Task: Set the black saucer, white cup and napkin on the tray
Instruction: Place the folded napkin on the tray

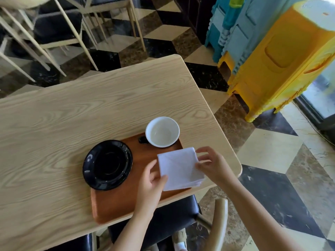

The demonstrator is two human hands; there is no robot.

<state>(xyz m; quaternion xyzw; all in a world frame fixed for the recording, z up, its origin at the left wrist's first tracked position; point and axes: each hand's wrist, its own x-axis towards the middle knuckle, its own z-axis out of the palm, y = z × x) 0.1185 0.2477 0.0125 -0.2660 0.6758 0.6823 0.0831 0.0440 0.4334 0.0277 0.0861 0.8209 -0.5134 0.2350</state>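
In the head view, a brown wooden tray lies on a pale wood-grain surface, close to its near edge. The black saucer sits at the tray's left side, partly overhanging the tray's left edge onto the surface. The white cup stands upright and empty at the tray's far right corner, its rim reaching past the tray's far edge; a dark handle sticks out on its left. The folded white napkin lies over the tray's right side, its right corner extending beyond the tray's right edge. The left hand pinches the napkin's near left corner, thumb on top and the other fingers hidden beneath. The right hand touches the napkin's right edge, fingers loosely curled, with fingertips on the far right corner and the thumb lower down the same edge. Just near of the tray, below the surface, a dark chair seat shows. Well beyond the tray to the right stand stacked yellow and blue plastic stools on a checkered floor.
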